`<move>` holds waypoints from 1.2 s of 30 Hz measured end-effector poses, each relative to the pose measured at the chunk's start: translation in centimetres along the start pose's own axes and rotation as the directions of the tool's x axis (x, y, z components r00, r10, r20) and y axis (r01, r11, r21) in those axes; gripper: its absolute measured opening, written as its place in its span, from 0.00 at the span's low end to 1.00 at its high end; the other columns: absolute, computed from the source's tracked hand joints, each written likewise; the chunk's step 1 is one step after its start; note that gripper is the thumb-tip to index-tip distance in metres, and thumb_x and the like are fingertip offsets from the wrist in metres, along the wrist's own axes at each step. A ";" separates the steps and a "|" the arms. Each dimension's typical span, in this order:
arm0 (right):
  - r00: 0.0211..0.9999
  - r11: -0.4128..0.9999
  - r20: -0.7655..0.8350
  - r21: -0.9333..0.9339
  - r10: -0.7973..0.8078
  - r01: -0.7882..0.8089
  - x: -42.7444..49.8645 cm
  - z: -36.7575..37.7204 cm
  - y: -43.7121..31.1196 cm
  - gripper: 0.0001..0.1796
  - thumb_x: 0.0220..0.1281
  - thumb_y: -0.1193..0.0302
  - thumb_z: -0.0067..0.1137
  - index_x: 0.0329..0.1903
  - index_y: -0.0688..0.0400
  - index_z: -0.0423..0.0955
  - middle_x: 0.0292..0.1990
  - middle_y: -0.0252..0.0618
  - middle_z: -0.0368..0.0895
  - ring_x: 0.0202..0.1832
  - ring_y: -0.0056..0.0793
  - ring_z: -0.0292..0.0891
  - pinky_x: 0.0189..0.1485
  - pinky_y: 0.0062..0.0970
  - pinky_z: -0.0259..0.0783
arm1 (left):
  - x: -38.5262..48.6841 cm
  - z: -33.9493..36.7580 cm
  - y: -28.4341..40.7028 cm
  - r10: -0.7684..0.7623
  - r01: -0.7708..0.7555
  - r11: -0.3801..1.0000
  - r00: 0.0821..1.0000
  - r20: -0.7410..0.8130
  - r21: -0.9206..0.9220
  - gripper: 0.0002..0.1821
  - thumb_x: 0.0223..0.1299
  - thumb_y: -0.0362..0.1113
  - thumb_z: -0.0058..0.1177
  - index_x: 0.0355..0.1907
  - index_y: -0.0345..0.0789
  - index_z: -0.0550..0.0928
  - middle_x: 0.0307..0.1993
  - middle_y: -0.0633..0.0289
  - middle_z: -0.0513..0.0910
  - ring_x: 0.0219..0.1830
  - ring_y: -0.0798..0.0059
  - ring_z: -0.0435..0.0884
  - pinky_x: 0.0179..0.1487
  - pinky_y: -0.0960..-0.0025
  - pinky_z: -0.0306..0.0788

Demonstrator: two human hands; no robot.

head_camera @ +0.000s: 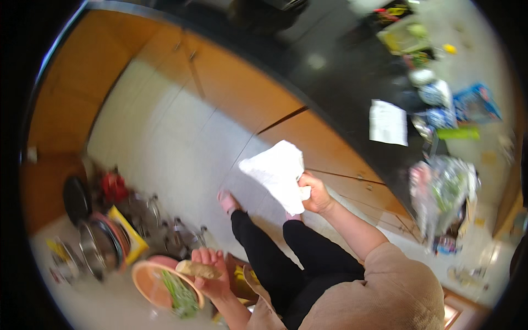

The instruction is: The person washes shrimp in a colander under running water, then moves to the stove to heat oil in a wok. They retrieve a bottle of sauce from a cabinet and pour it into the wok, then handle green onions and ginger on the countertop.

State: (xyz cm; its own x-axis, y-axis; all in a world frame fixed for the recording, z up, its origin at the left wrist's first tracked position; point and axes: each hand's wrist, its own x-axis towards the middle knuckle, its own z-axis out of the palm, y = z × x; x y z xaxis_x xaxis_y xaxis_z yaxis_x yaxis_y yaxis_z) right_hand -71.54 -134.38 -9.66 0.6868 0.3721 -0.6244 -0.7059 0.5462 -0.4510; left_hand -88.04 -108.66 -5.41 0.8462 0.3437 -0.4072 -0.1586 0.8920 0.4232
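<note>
My right hand (317,193) grips a crumpled white cloth or paper sheet (278,173), which spreads out to the left over the floor. Across the palm of my left hand (211,274) lies a brown root, possibly ginger (200,270), its pale cut end pointing left. Just past that hand stands a peach-coloured plastic basin (138,280) with green vegetables in a clear bag (177,295). The two hands are well apart.
A black countertop (330,70) over orange cabinets (231,99) holds a folded white sheet (387,123), packets and a plastic bag of greens (449,189). At lower left are steel pots (95,247), a yellow-edged board or tray (138,243) and a red object (113,186).
</note>
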 end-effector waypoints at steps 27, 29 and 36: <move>0.555 -0.018 -0.135 -0.965 -0.821 -0.260 -3.0 -8.8 -24.2 0.16 0.62 0.72 0.55 0.47 0.68 0.66 0.35 0.63 0.78 0.42 0.60 0.77 0.44 0.52 0.71 | 10.7 31.2 2.6 -0.258 0.164 0.944 0.907 0.331 0.288 0.29 0.40 0.45 0.67 0.40 0.40 0.64 0.36 0.66 0.63 0.41 0.72 0.64 0.53 0.65 0.59; 0.549 -0.141 -0.013 -0.961 -0.836 -0.237 -0.1 -9.6 -26.6 0.14 0.62 0.73 0.52 0.48 0.67 0.70 0.35 0.58 0.80 0.41 0.55 0.78 0.42 0.49 0.72 | 11.4 32.6 2.3 -0.264 0.174 0.949 0.893 0.365 0.262 0.29 0.40 0.45 0.67 0.40 0.40 0.65 0.36 0.65 0.63 0.41 0.72 0.64 0.54 0.64 0.60; 0.236 0.081 -0.319 -0.733 -0.918 -0.676 6.0 -12.3 -44.8 0.30 0.60 0.61 0.58 0.57 0.71 0.62 0.38 0.60 0.80 0.43 0.55 0.79 0.48 0.47 0.73 | 14.3 34.1 6.4 -0.243 0.159 0.955 0.903 0.355 0.251 0.26 0.42 0.42 0.67 0.40 0.38 0.68 0.35 0.64 0.68 0.42 0.70 0.68 0.55 0.63 0.64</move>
State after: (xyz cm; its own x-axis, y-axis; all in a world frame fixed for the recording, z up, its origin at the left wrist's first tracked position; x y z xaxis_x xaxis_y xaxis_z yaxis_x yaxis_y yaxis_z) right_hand -37.92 -165.90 -1.02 0.7546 -0.6532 0.0628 -0.6484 -0.7569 -0.0823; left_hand -59.62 -108.04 19.09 0.9830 -0.0111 -0.1830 0.1104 0.8327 0.5426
